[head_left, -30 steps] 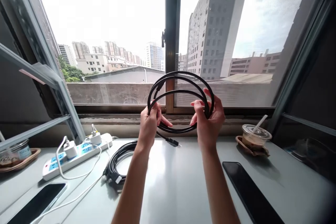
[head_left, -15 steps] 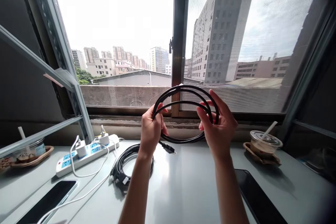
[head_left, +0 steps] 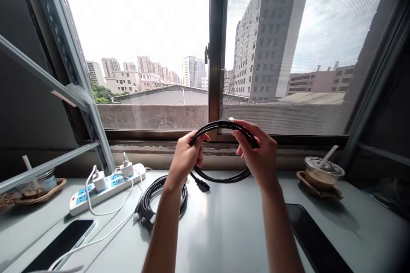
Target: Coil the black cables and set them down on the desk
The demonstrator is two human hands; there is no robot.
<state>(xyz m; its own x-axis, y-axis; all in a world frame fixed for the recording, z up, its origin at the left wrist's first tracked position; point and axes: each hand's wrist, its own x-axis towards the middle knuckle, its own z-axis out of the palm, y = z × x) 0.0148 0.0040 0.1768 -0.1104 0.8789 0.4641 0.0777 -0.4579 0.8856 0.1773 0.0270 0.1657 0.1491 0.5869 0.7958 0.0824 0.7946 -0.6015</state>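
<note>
At the far left, a dark-screened smartphone with a pale edge (head_left: 59, 243) is seen on the smooth, pale grey table (head_left: 221, 230). Behind it, a long white power strip with blue sockets (head_left: 109, 198) is occupied by white adapters. Farther right, a thick ring of bundled black cable (head_left: 147, 198) is partly covered by the left forearm. By the left hand (head_left: 186, 155), the left side of a slim coil of glossy black cable (head_left: 224, 124) is clasped, raised above the table before the window. Under it a black plug (head_left: 202, 185) is left hanging; it could be snagged on the bundled ring if the coil were lowered leftward. The coil's upper right side is gripped by the right hand (head_left: 261, 149); should either grip be loosened, the springy loops could be splayed apart. Farthest right, a clear lidded plastic cup (head_left: 322, 175) could be knocked by a wide elbow swing.
</note>
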